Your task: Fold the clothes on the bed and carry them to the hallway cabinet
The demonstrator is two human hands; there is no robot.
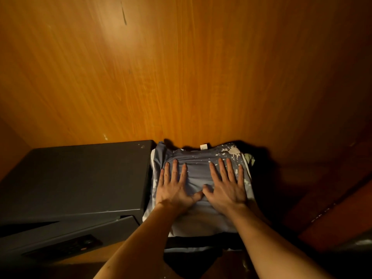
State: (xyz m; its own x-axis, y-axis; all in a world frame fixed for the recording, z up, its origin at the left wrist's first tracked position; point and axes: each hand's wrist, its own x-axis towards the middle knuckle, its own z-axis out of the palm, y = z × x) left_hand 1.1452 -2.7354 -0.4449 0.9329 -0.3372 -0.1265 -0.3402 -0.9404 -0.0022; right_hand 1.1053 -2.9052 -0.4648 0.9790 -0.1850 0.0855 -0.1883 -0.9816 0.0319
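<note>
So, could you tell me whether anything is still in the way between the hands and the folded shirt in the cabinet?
Nothing visible is. The left hand and right hand lie flat on the folded shirt, which sits inside the wooden cabinet beside the dark safe.

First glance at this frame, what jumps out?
Both hands, left and right, press flat with fingers spread on a folded grey shirt with white splatter, low and centre inside a wooden cabinet. A dark safe sits just left of the shirt, and the cabinet's orange back panel fills the upper frame.
</note>
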